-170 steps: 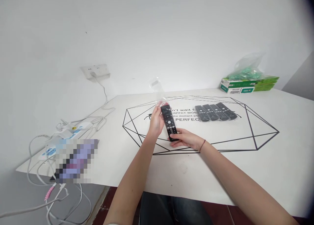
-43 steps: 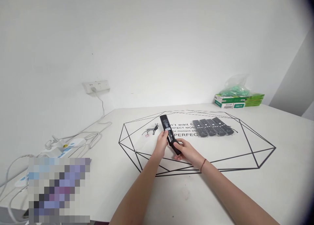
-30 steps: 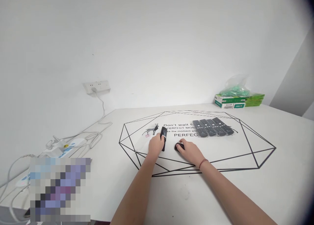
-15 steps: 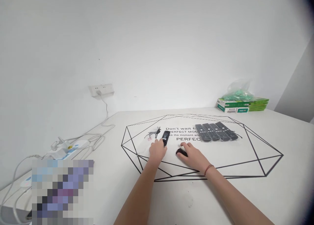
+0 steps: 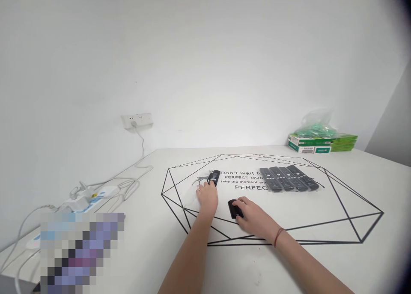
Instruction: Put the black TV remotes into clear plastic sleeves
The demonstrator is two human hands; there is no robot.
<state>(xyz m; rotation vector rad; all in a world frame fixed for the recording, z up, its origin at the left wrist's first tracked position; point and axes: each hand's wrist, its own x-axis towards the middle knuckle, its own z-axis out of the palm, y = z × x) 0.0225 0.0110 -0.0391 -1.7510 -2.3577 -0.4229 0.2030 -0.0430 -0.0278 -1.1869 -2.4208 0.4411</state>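
Note:
My left hand (image 5: 208, 196) is closed around the lower end of a black remote control (image 5: 215, 176) with a pale label showing. A thin clear plastic sheet or bag (image 5: 190, 198) seems to lie beside that hand. To the right, my right hand (image 5: 253, 216) rests low over the table, its fingers closed on a short black curved piece (image 5: 233, 209) that looks like a remote's battery cover. Several dark remote controls (image 5: 287, 179) in clear wrapping lie side by side beyond my right hand.
Green and white boxes (image 5: 310, 144) with a clear-and-green plastic bag (image 5: 317, 125) on top stand at the back right. At left, a power strip (image 5: 105, 192) trails white cables below a wall socket (image 5: 138, 120). Black lines and lettering mark the white table (image 5: 144, 225).
My right hand has turned, and more of the black piece shows. The left hand's fingers have moved further up over the remote control. The whole view has shifted slightly.

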